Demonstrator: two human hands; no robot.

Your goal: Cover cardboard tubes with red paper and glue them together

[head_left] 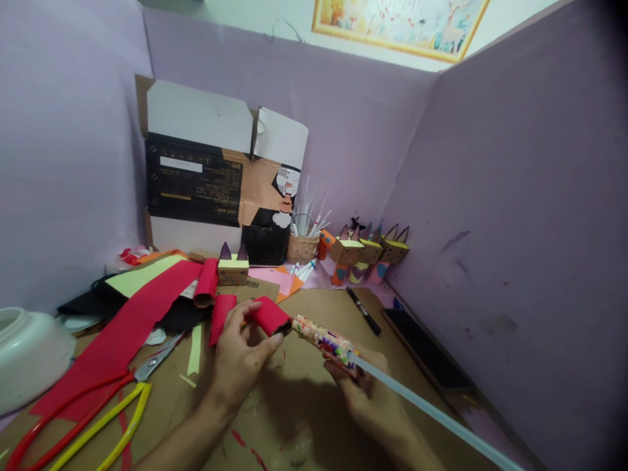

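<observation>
My left hand (238,356) pinches a small roll wrapped in red paper (269,315) above the cardboard work surface (314,405). My right hand (366,392) grips a glue gun with a colourful patterned body (326,340); a clear glue stick (432,412) juts out of its back toward the lower right. The gun's nozzle touches the right end of the red roll. Two more red-wrapped rolls (209,281) lie just behind my left hand.
Red paper sheet (127,320), scissors (157,356) and red and yellow cords (88,425) lie left. A white bowl (27,356) sits far left. Paper-box figures (370,252), a basket of pens (303,247), a black marker (364,312) and a cardboard box (206,176) stand behind.
</observation>
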